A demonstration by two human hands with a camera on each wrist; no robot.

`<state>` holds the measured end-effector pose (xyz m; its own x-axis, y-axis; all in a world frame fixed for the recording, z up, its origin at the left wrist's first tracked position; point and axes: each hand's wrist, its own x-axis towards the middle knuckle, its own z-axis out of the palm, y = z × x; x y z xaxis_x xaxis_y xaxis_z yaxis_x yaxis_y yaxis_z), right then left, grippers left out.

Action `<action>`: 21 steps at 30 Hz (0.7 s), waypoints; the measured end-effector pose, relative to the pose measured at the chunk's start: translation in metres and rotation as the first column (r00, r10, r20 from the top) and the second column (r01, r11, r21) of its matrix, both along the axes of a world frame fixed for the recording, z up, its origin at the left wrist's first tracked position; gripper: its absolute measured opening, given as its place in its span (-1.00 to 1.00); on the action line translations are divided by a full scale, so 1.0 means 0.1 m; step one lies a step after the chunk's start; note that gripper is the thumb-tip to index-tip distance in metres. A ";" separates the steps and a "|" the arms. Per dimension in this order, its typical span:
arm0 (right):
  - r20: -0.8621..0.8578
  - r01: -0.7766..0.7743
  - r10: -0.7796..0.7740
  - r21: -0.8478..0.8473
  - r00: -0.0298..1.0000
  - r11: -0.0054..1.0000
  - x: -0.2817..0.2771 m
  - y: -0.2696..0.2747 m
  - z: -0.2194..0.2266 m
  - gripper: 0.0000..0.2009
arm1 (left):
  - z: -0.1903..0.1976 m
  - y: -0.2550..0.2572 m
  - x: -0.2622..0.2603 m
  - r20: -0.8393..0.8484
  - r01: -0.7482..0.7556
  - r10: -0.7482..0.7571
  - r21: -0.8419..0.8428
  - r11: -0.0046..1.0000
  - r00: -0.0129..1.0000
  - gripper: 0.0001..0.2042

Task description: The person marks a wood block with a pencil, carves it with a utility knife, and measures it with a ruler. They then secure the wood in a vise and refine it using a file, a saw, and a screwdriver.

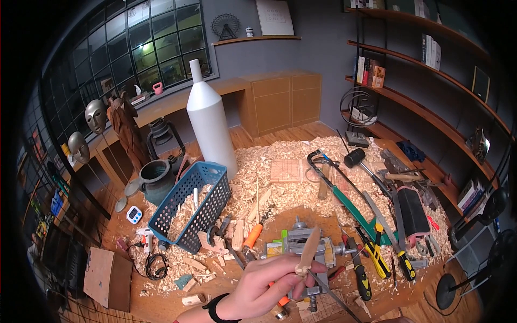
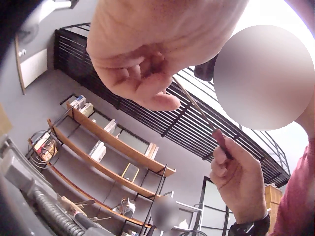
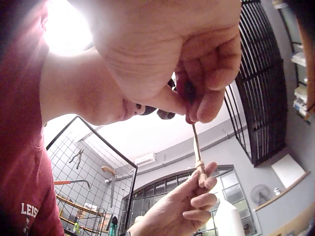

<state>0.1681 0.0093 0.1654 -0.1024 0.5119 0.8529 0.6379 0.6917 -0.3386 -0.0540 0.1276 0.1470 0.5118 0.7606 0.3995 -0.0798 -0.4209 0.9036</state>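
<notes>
My left hand point(image 1: 264, 285) pinches a small carved wooden piece point(image 1: 309, 248) by its knobby lower end, over the front of the workbench. Its flat, pointed blade shape sticks up past the fingers. In the left wrist view my right hand point(image 2: 241, 174) grips the dark red handle point(image 2: 220, 139) of a slim tool that looks like a thin round file. Its metal rod point(image 1: 336, 297) reaches up to the knobby part of the wood, overlapping it in the head view. Below the left hand is a grey bench vise point(image 1: 307, 237), partly hidden by it.
Wood shavings point(image 1: 250, 156) cover much of the bench. To the right lie a green hacksaw point(image 1: 353, 212), a black mallet point(image 1: 354, 158) and yellow-black handled tools point(image 1: 377, 258). On the left stand a blue basket point(image 1: 186, 215), a tall white bottle shape point(image 1: 210, 116) and a cardboard box point(image 1: 107, 277).
</notes>
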 end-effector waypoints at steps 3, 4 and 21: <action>0.015 0.017 -0.017 -0.025 1.000 1.000 -0.01 -0.01 0.01 -0.77 | -0.04 -0.01 -0.03 0.009 -0.001 0.001 -0.041 0.999 1.000 -0.56; 0.015 0.016 -0.016 -0.025 1.000 1.000 -0.01 -0.01 0.01 -0.77 | -0.04 -0.02 -0.03 0.008 0.001 0.000 -0.060 0.998 1.000 -0.57; -0.032 0.097 -0.103 -0.161 0.994 0.982 -0.04 0.04 -0.09 -0.89 | 0.03 -0.09 -0.06 0.214 0.230 -0.152 -0.407 0.884 0.965 -0.55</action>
